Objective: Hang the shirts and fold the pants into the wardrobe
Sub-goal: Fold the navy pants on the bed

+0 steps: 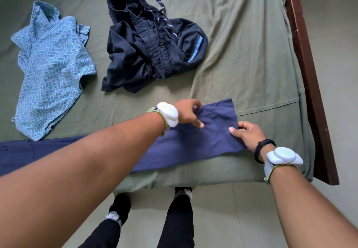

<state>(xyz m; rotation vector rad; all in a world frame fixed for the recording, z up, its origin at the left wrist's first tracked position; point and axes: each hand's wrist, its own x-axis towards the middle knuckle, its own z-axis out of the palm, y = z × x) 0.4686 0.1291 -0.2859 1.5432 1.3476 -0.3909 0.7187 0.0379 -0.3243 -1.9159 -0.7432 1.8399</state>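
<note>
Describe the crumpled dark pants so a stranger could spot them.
On the green bed sheet, look to the middle. The crumpled dark pants lie right of the zigzag shirt. Only they have a striped drawstring and a light-blue stripe.

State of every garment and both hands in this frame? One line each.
bed sheet: spread out, wrinkled
blue pants: stretched flat along the sheet's near edge, leg end held by both hands
dark drawstring pants: crumpled in a heap, no hand on them
zigzag shirt: lying loose on the sheet, not hung
left hand: fingers curled on the leg's far edge
right hand: pinching the hem's near corner
</note>
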